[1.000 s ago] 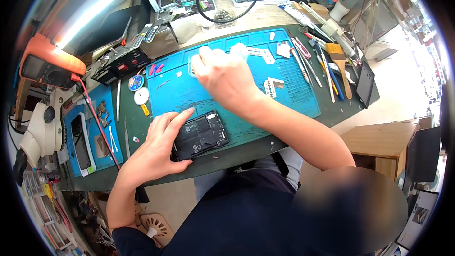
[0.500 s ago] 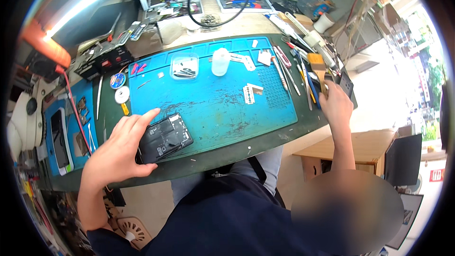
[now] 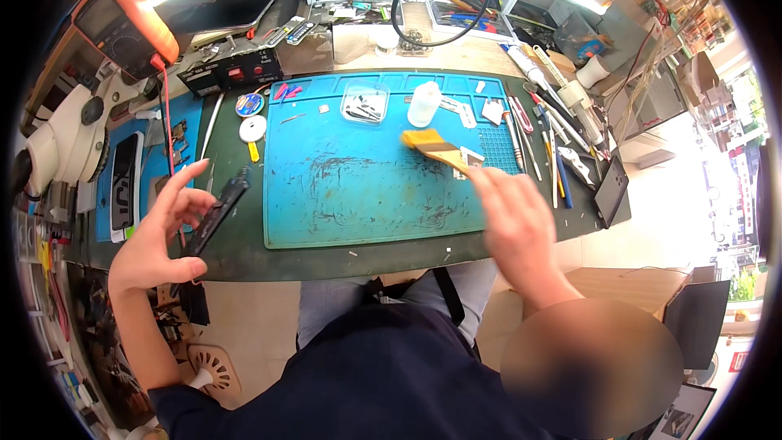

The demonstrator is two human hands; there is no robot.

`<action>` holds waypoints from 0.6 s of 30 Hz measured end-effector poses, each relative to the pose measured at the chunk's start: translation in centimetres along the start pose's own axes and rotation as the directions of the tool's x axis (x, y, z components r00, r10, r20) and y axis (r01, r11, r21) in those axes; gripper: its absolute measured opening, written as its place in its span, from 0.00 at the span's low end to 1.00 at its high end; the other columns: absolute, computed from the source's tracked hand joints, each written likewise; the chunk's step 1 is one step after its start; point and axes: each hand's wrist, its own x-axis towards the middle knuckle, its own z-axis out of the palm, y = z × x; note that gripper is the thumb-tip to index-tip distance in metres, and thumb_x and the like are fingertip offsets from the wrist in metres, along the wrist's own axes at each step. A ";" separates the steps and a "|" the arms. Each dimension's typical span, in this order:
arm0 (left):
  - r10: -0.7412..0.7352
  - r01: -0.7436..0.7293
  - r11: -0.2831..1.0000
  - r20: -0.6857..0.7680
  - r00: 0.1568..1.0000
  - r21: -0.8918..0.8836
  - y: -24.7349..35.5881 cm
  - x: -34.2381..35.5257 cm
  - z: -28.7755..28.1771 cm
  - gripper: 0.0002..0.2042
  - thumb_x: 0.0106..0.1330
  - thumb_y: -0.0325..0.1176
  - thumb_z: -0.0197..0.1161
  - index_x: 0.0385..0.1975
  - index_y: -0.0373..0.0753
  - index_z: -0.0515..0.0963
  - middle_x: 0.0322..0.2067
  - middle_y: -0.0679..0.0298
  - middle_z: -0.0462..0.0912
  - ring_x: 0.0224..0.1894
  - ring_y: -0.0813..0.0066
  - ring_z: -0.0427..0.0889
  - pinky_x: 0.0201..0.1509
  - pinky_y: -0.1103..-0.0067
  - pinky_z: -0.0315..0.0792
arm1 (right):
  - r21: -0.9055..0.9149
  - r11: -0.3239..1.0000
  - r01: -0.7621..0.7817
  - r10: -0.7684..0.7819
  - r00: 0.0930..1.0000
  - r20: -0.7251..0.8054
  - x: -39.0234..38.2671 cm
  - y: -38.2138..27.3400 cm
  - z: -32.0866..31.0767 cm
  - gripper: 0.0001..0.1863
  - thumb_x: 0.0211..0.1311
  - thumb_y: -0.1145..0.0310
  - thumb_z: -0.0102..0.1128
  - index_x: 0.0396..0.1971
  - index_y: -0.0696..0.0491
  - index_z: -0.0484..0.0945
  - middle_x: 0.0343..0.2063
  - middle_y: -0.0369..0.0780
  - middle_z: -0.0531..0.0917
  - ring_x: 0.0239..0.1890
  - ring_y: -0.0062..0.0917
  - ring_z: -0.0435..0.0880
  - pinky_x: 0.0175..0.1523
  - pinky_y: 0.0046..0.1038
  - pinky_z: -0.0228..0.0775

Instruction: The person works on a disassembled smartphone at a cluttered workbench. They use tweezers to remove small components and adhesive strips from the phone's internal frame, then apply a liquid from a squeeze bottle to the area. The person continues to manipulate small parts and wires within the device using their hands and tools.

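My left hand (image 3: 151, 244) grips a black phone body (image 3: 213, 217) by its edge, raised and tilted on end at the left of the blue silicone mat (image 3: 342, 195). My right hand (image 3: 517, 220), slightly blurred, grips a wooden-handled brush (image 3: 422, 143), its yellow bristles pointing left over the mat. Just behind the brush stand a translucent white bottle (image 3: 423, 107) and a clear box of small parts (image 3: 364, 104). Razor blades on the mat lie partly hidden under the brush handle.
At left are an orange multimeter (image 3: 114, 28), a microscope (image 3: 53, 143), a white phone (image 3: 124, 183) and a solder spool (image 3: 249, 104). Tweezers, pens and tools (image 3: 558, 175) line the right. A power unit (image 3: 232, 75) and tool bins stand at the back.
My left hand has lifted the phone off the mat and tilted it. My right hand went to the tools at right, took the brush and brought it left over the mat.
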 end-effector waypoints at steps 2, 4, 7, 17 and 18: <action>-0.005 0.006 1.000 -0.069 0.998 0.019 -0.5 -2.1 -0.8 0.62 0.47 0.46 0.78 0.84 0.39 0.50 0.58 0.60 0.77 0.59 0.68 0.75 0.65 0.73 0.65 | 0.083 0.980 0.183 -0.186 0.982 0.036 0.1 -3.6 0.7 0.26 0.57 0.79 0.62 0.59 0.62 0.79 0.51 0.43 0.83 0.47 0.32 0.84 0.52 0.32 0.79; -0.005 0.008 1.000 -0.121 0.993 0.026 -0.9 -3.9 -1.5 0.63 0.46 0.49 0.78 0.84 0.39 0.50 0.57 0.60 0.77 0.58 0.69 0.75 0.65 0.73 0.65 | 0.660 0.672 0.337 -0.472 0.881 0.031 1.1 -4.6 -1.3 0.26 0.56 0.82 0.62 0.57 0.59 0.81 0.49 0.42 0.84 0.46 0.33 0.84 0.51 0.32 0.80; -0.024 0.030 0.999 -0.213 0.977 0.028 -1.1 -6.4 -2.1 0.68 0.46 0.61 0.82 0.84 0.36 0.48 0.56 0.63 0.76 0.60 0.68 0.76 0.69 0.73 0.63 | 0.614 0.757 0.224 -0.228 0.971 -0.072 2.2 -2.9 -0.8 0.24 0.53 0.84 0.63 0.53 0.56 0.81 0.43 0.41 0.84 0.43 0.35 0.83 0.48 0.34 0.80; 0.026 -0.016 0.999 -0.258 0.966 0.039 -1.6 -7.0 -2.7 0.67 0.47 0.64 0.81 0.83 0.36 0.50 0.55 0.60 0.77 0.56 0.71 0.75 0.62 0.76 0.64 | 0.572 0.820 -0.008 0.046 0.998 -0.052 1.4 -1.2 -2.4 0.14 0.64 0.83 0.62 0.48 0.57 0.85 0.33 0.43 0.87 0.33 0.39 0.87 0.41 0.37 0.80; 0.029 -0.018 0.999 -0.255 0.966 0.044 -1.6 -6.8 -2.7 0.67 0.47 0.63 0.81 0.83 0.36 0.50 0.55 0.60 0.77 0.56 0.71 0.75 0.63 0.76 0.63 | 0.475 0.861 -0.182 0.240 0.969 -0.064 1.7 -1.1 -2.0 0.13 0.66 0.83 0.61 0.48 0.57 0.85 0.35 0.45 0.88 0.35 0.40 0.88 0.42 0.37 0.80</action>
